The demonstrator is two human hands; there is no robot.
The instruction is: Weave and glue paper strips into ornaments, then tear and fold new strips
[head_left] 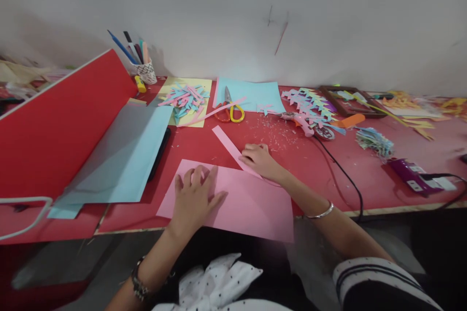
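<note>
A large pink paper sheet (251,209) lies at the front of the red table, its near edge hanging over. My left hand (193,194) rests flat on its left part with fingers spread. Beside the sheet's far edge, my right hand (260,160) is closed, its fingers curled on a pink paper strip (226,142). The strip slants from that hand toward the far left. Exactly how the fingertips grip it is partly hidden. Beyond the hands are scissors (236,112) with red and yellow handles. To the right of them lies a pink glue gun (301,122).
Light blue sheets (122,155) and a red board (73,126) stand at left. Cut paper pieces (186,99) lie on a yellow sheet (200,82) near a pen cup (146,73). A black cord (343,170) curves down right, near a purple power strip (410,175).
</note>
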